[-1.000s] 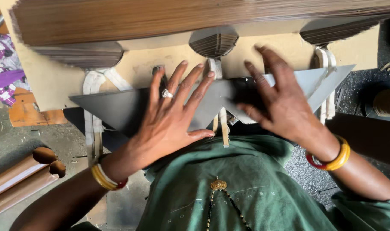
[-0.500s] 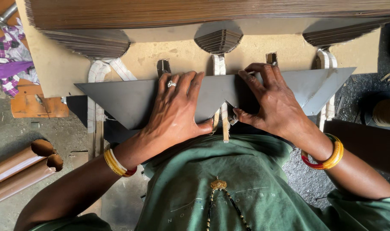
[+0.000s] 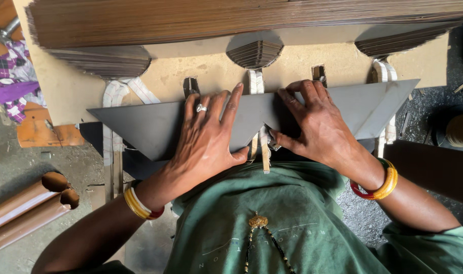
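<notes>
A pale brown board [image 3: 211,71] carries the work. Directly on it lies a grey folded sheet [image 3: 155,127], and a thick stack of brown sheets [image 3: 231,20] rests at its far edge. White straps [image 3: 120,91] pass through slots in it.

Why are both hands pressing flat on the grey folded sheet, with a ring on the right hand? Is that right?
Not quite. The ring is on the left hand, not the right hand, as the head view shows. The rest holds: both hands press on the grey folded sheet.
</notes>
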